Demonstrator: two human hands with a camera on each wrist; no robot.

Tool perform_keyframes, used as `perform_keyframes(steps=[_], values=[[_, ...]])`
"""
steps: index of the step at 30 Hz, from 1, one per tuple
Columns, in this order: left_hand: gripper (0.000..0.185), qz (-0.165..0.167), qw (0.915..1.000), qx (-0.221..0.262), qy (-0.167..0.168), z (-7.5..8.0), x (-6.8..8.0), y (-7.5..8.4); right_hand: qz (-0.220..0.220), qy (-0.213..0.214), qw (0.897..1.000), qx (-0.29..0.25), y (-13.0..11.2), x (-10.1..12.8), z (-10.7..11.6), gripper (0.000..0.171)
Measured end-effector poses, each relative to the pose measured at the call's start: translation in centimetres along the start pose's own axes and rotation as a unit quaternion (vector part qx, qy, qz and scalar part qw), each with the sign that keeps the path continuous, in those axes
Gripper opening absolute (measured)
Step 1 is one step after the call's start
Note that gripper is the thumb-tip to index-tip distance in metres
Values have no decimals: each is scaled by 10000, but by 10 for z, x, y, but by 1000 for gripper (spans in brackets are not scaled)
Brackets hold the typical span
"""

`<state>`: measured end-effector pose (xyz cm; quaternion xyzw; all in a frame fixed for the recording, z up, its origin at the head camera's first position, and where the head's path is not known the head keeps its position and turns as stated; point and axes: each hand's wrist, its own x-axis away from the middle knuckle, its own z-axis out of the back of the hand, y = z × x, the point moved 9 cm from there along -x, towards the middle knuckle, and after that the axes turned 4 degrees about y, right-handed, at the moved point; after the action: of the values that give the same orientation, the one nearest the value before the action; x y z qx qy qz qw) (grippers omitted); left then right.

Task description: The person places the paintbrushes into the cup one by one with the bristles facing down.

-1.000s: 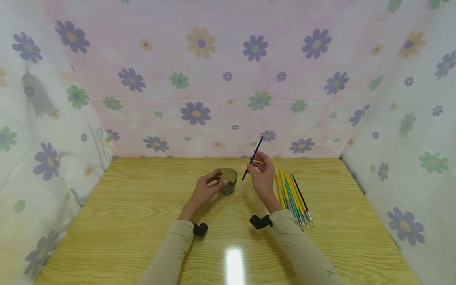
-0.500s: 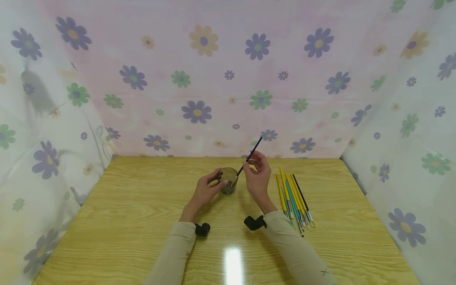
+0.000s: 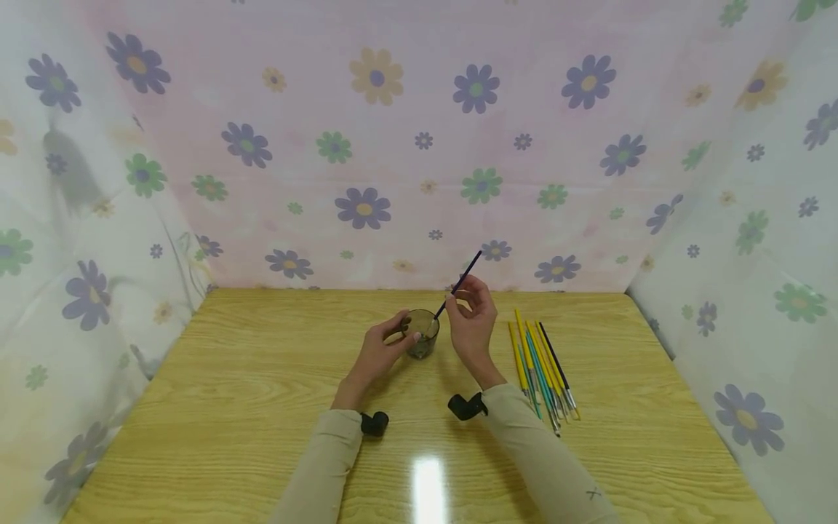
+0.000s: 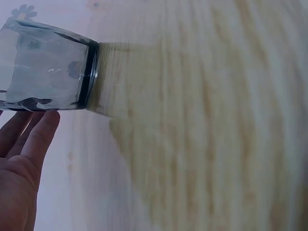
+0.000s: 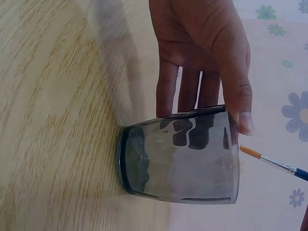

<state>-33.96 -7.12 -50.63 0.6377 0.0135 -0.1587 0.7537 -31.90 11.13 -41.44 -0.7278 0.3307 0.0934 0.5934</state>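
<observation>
Left hand (image 3: 378,352) steadies smoky glass tumbler (image 3: 422,332) on wooden worktop (image 3: 229,378); right hand (image 3: 468,320) pinches dark-handled paintbrush (image 3: 458,285), orange tip at rim, not yet dipped.

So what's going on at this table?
A person sits at a wooden table. Their left hand holds a dark glass cup that stands on it, fingers curled round its side. Their right hand pinches a dark paintbrush, slanted, its orange bristle tip right at the cup's rim. A row of other brushes, mostly yellow, lies on the table just right of that hand.
</observation>
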Motion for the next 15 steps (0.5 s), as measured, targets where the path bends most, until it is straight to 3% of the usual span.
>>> perform_keyframes(steps=[10,15], values=[[61,-18,9997,-203,92,2,-2,0,-53,98,9998,166,-6,-2,-3,27],[62,84,9999,9,95,1,0,-2,-122,67,9997,191,0,0,-2,27]])
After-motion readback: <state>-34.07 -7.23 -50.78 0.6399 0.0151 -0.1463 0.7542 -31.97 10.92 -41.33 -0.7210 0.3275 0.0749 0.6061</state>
